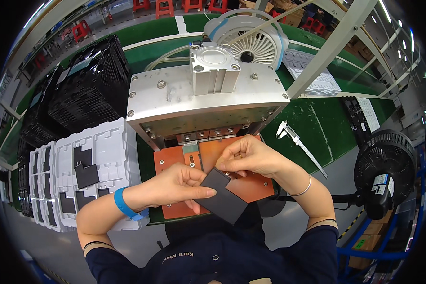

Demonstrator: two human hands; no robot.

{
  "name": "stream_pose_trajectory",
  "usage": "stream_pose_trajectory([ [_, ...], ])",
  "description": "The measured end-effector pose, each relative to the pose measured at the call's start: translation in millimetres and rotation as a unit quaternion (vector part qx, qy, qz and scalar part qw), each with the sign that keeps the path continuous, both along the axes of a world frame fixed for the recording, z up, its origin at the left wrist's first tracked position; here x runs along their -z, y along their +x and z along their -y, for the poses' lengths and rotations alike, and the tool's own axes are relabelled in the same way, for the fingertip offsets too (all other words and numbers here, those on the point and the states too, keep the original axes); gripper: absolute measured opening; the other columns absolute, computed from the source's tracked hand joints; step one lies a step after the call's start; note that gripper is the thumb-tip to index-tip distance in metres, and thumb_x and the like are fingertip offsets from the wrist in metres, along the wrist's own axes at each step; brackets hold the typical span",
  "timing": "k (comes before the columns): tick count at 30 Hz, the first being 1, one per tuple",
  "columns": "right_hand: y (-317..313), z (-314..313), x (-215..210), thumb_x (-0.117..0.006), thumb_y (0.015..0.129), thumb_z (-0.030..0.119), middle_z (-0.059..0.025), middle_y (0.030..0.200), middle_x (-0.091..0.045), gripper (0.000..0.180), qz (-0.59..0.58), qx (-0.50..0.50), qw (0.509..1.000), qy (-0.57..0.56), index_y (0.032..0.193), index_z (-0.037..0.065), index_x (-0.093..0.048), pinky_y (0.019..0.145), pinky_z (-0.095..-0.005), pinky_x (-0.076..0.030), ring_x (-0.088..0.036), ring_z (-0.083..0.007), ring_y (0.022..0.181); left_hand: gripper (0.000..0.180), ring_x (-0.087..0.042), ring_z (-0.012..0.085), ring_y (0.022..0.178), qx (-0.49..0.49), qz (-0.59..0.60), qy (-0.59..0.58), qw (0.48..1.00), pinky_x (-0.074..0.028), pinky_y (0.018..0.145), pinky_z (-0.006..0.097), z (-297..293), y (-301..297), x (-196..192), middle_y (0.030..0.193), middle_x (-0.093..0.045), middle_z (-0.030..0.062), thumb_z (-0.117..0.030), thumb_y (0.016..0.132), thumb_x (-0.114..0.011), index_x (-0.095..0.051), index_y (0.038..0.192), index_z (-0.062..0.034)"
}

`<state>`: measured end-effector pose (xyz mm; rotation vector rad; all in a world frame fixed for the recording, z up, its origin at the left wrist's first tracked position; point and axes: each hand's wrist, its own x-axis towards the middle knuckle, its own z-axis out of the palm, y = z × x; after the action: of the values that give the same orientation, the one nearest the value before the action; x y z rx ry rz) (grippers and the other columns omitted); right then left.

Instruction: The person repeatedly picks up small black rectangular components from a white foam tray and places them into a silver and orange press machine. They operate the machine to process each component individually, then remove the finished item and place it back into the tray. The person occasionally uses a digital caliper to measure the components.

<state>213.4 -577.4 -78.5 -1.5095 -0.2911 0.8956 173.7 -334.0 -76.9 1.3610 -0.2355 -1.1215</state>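
Note:
A thin flat black panel (224,196) with a step cut in one edge is held tilted in front of the press. My left hand (187,187) grips its left side, thumb on top and fingers beneath. At its upper corner my right hand (244,158) is closed in a pinch; whatever sits between those fingertips is too small to make out. Just below them a small shiny part shows at the panel's edge. Behind both hands lies the orange base plate (175,163) of a metal press (175,90) with a cylinder block on top.
White trays (113,161) with black pieces stand at left, before tall stacks of black trays (90,87). A caliper (303,146) lies on the green bench (329,118) at right. A white fan (251,40) stands behind the press, a black fan (386,163) at far right.

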Motion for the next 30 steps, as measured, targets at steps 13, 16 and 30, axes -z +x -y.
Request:
stream_pose_trajectory([
  [13, -8.6, 20.7, 28.8, -0.071, 0.085, 0.009, -0.0064, 0.069, -0.068, 0.011, 0.633, 0.239, 0.697, -0.239, 0.092, 0.001, -0.071, 0.049, -0.0257, -0.047, -0.061, -0.0168, 0.052, 0.025, -0.067, 0.0098, 0.069, 0.034, -0.014, -0.015, 0.999, -0.056, 0.066, 0.021, -3.1, -11.5, -4.6, 0.095, -0.07, 0.0038, -0.022, 0.096, -0.066, -0.068, 0.108, 0.0008],
  [16, -1.8, 21.1, 35.0, -0.07, 0.085, 0.008, -0.0056, 0.066, -0.065, 0.007, 0.708, 0.221, 0.614, -0.27, 0.092, 0.005, -0.07, 0.049, -0.0303, -0.047, -0.061, -0.0225, 0.053, 0.023, -0.067, 0.009, 0.069, 0.02, -0.024, -0.019, 0.999, -0.056, 0.065, 0.021, -13.7, -24.4, -14.9, 0.091, -0.069, 0.0028, -0.019, 0.096, -0.065, -0.068, 0.105, 0.0018],
  [30, -23.1, 10.2, 21.6, -0.072, 0.082, 0.006, -0.0098, 0.067, -0.065, 0.011, 0.638, 0.245, 0.673, -0.281, 0.093, 0.003, -0.071, 0.049, -0.0304, -0.046, -0.06, -0.0209, 0.051, 0.013, -0.062, 0.0081, 0.059, -0.49, 0.235, 0.131, 0.829, -0.049, 0.053, 0.02, -187.1, -134.3, -26.6, 0.08, -0.066, 0.0008, -0.015, 0.092, -0.069, -0.067, 0.092, -0.0025],
])
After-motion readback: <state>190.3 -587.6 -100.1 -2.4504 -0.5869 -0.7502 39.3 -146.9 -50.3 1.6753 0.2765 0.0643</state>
